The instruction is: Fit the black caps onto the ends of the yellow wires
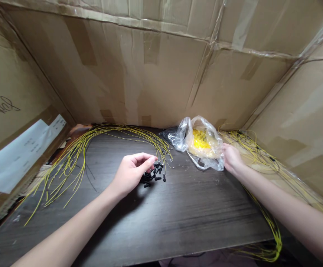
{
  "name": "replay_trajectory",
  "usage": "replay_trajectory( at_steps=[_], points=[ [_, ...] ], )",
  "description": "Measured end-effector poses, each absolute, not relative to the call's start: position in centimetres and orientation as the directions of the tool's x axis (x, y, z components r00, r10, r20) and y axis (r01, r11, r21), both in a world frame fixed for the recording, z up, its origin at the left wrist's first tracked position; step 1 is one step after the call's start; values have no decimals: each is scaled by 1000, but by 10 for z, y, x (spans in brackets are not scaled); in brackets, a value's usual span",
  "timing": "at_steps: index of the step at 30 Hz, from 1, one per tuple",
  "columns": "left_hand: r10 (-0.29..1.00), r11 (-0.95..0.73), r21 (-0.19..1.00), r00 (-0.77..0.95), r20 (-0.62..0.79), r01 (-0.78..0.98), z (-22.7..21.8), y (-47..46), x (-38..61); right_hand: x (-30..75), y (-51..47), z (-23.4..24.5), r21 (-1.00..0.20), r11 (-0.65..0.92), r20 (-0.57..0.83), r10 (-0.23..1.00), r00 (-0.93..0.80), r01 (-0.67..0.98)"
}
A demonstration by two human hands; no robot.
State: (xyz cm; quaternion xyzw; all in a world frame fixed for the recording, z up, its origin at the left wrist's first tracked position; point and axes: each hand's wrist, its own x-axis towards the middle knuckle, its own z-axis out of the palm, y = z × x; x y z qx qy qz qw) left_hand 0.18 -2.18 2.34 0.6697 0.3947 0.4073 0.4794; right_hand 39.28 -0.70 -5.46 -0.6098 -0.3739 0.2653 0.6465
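Note:
My left hand (pixel 135 172) hovers at the middle of the table, thumb and forefinger closed in a pinch. Whatever lies between those fingertips is too small to make out. Beneath and beside it is a small pile of black plastic sleeves (pixel 157 178). Yellow wires (pixel 114 128) with metal-tipped ends reach toward the same spot. To the right, my right hand (pixel 232 159) grips the side edge of a clear plastic bag (pixel 218 157), its fingertips partly hidden by the plastic. Small yellow pieces (pixel 200 139) show inside the bag's open mouth.
A bag of dark pieces (pixel 168 137) lies behind, left of the yellow pieces. More yellow wires (pixel 250 146) lie along the right side, and a bundle (pixel 274 237) hangs over the front edge. Cardboard walls (pixel 139 81) enclose the dark table (pixel 178 222) on three sides.

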Motion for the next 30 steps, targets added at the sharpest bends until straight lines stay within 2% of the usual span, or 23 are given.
replay_trajectory(
  at_steps=[3,9,13,15,19,23,25,27,30],
  points=[
    [921,-210,967,362,146,144,22,-22,2,388,-4,-57,-990,51,121,786,606,131],
    [917,-213,966,372,144,150,20,-22,2,376,-5,-59,-950,8,204,774,599,313],
    [917,-219,964,370,149,154,20,-22,3,355,-2,-60,-794,-41,350,786,510,607],
    [916,-226,962,369,155,157,20,-22,3,343,2,-61,-742,-42,379,797,470,669],
    [918,-226,960,366,153,165,20,-20,2,328,7,-62,-715,-52,388,800,457,698],
    [915,-221,962,375,148,162,19,-20,1,334,5,-64,-750,-140,414,662,624,646],
    [913,-219,963,380,147,156,18,-19,1,340,7,-64,-791,-120,405,631,661,599],
    [914,-218,964,379,147,152,18,-19,1,346,10,-65,-799,-76,395,682,615,597],
    [915,-220,963,376,149,154,16,-19,1,351,16,-64,-748,-47,397,767,504,662]
  ],
)
